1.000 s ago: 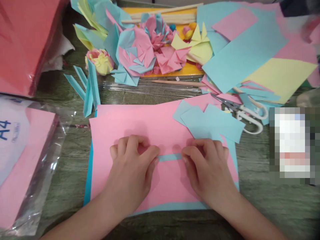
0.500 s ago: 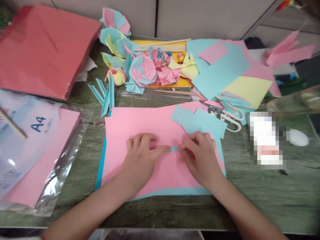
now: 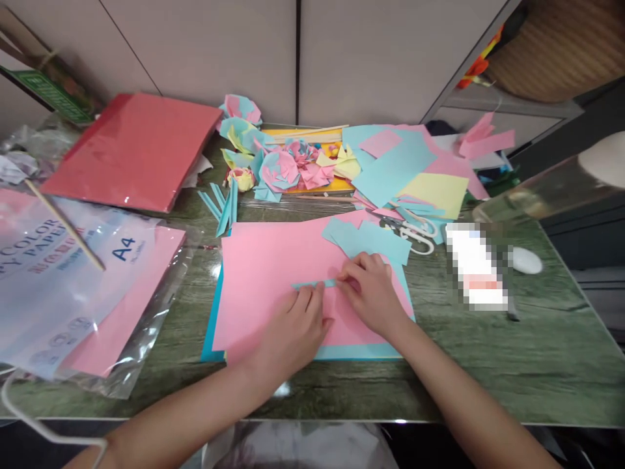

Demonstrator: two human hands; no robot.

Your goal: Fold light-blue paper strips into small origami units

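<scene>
A narrow blue paper strip (image 3: 303,285) lies lengthwise across the large pink sheet (image 3: 273,254). My left hand (image 3: 297,322) is palm down below it, fingers extended with the thumb apart, the fingertips pressing on the strip's middle. At the strip's right end, my right hand (image 3: 368,286) pinches it between thumb and fingers. Just beyond that hand are overlapping blue paper pieces (image 3: 374,238), resting on the pink sheet. Under the pink sheet, edges of blue sheets (image 3: 361,352) show. My left palm hides part of the sheet.
Behind the sheets lie folded paper flowers (image 3: 280,170), white-handled scissors (image 3: 420,238) and folded blue strips (image 3: 227,208). To the left are a red paper pack (image 3: 137,150) and a plastic A4 paper pack (image 3: 92,260). A pixelated phone-like object (image 3: 476,264) and a white mouse (image 3: 526,260) sit right.
My left hand has turned from thumb-side contact to fingertips flat on the strip, showing more of it leftward. My right hand keeps its pinch. The view has tilted up and shifted.
</scene>
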